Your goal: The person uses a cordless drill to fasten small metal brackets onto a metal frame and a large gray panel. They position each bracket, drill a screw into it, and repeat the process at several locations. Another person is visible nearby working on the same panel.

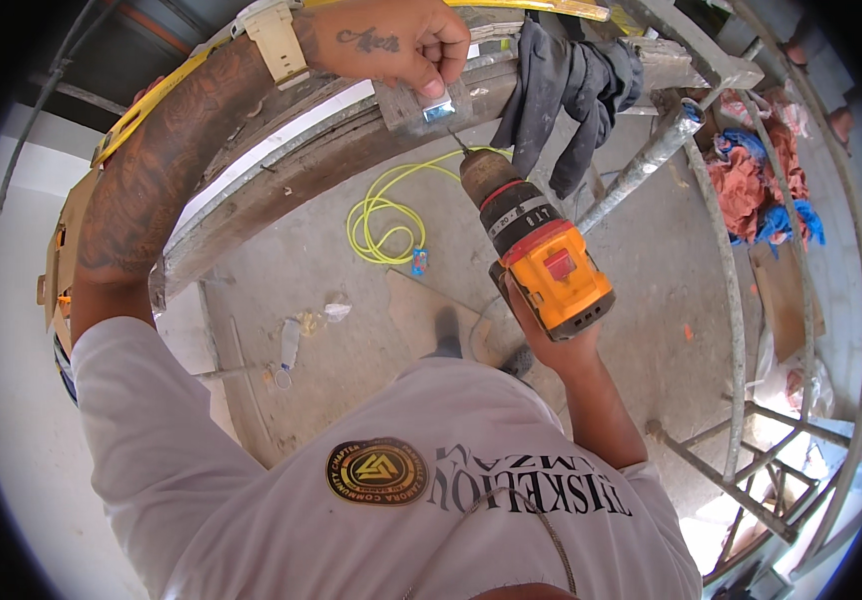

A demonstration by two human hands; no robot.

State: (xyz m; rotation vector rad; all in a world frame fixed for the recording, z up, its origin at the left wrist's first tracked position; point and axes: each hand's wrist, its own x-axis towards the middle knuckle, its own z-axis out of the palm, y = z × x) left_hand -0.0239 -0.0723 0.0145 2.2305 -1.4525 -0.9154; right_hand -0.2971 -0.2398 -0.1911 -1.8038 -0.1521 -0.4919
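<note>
My left hand (421, 42), a pale watch (277, 42) on its wrist, is at the top with fingers curled. Its thumb presses a small shiny silver-blue piece (439, 108) against a weathered wooden block (401, 104) on the plank (281, 190). My right hand (563, 350) is wrapped round the handle of a yellow and black cordless drill (541, 245), mostly hidden behind the tool. The drill's thin bit (457, 138) points up at the block, just below the shiny piece. Whether the bit touches the wood, I cannot tell.
A dark cloth (576, 85) hangs over the plank to the right. Metal scaffold tubes (719, 270) stand along the right side. Far below on the floor lie a coiled yellow-green cord (371, 220) and a clear bottle (290, 343). A long yellow level (151, 108) lies by my left forearm.
</note>
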